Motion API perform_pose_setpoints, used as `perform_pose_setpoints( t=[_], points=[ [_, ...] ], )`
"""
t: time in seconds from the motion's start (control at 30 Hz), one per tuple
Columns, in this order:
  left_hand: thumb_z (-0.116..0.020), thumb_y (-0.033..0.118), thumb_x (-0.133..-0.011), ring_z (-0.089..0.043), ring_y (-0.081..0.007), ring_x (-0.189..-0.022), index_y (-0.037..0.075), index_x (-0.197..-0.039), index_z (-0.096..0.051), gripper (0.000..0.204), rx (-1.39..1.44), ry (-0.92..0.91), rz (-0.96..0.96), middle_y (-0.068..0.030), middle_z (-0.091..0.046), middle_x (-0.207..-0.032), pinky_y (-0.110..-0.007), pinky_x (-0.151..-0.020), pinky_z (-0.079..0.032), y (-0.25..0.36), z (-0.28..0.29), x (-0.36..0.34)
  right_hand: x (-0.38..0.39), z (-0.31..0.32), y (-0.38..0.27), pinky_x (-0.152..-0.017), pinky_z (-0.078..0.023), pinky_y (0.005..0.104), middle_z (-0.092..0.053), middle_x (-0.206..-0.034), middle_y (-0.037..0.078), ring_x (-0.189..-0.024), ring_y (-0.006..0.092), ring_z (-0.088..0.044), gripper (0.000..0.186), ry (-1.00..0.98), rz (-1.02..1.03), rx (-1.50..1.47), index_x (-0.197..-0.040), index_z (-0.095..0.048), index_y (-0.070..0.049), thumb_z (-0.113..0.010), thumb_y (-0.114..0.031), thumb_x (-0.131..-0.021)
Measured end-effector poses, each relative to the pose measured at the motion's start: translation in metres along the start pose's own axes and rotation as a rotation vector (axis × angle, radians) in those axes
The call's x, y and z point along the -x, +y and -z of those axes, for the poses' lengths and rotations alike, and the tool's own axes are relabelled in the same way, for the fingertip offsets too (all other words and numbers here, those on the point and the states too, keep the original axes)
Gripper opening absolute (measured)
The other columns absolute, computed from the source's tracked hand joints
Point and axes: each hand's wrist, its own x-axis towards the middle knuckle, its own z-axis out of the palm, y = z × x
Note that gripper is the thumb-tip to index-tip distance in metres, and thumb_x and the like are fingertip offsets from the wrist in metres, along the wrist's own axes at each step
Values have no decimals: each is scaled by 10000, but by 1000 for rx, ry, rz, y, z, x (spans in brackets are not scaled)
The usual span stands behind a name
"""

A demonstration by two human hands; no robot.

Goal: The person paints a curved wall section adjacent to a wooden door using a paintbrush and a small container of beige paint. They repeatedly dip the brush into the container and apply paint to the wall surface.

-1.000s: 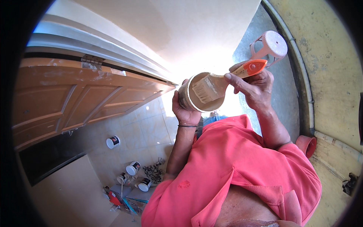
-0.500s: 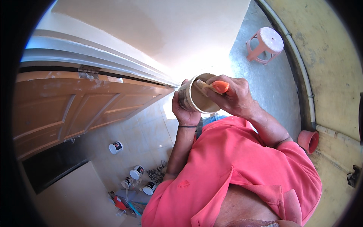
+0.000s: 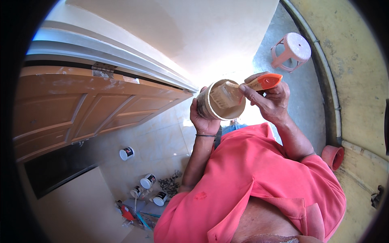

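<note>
My left hand (image 3: 204, 118) is wrapped round the outside of a round paint bucket (image 3: 206, 106), tilted so its mouth faces me. Pale beige paint (image 3: 233, 111) lies inside. Between the thumb and fingers of my right hand (image 3: 272, 100) is a wide paintbrush (image 3: 256, 84) with a wooden handle and an orange tip. Its paint-coated bristles are over the bucket's mouth; whether they touch the inner wall I cannot tell.
A brown panelled door (image 3: 93, 107) stands at the left beside a pale wall (image 3: 194, 28). Farther off are a pink stool (image 3: 298, 46) and a red pot (image 3: 333, 157). Several white tubs (image 3: 148, 181) and tools (image 3: 129, 214) lie on the tiled floor at lower left.
The paintbrush has turned in my right hand; its handle now points right and its bristles show flat over the bucket's mouth. My right hand has moved right, and the bucket slightly right.
</note>
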Motion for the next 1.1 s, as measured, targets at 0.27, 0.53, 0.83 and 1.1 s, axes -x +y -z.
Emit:
perform_pose_setpoints(
  t=[0.27,0.53,0.83,1.1],
  points=[
    [-606,551,-1014,-429,-326,-1527,72,-1549,-541,720,-29,51,46,-144,-513,-1619,-565,-1281,-299,-4,-2,0,10,6,11,-610,-626,250,-772,-874,117,-722,142,-761,125,109,90,-160,-1019,-741,81,-803,6,-941],
    [-620,548,-1009,-468,-325,-1496,91,-1531,-557,697,3,70,79,-127,-529,-1600,-570,-1258,-338,-12,-7,2,18,20,17,-635,-647,269,-780,-888,106,-754,161,-780,99,104,44,-181,-1019,-748,69,-789,19,-944],
    [-572,578,-1009,-448,-343,-1516,68,-1528,-562,728,-68,106,111,-144,-534,-1606,-574,-1278,-305,-20,-14,-11,10,36,35,-544,-554,257,-734,-815,87,-667,151,-732,168,224,-231,-420,-1054,-707,33,-782,-107,-998],
    [-561,598,-995,-586,-418,-1323,194,-1538,-546,676,10,120,206,-146,-550,-1547,-599,-939,-553,-24,-27,-30,7,56,68,-616,-581,325,-743,-900,145,-750,224,-749,446,244,-513,-900,-1091,-681,2,-591,-435,-1094]
  ],
)
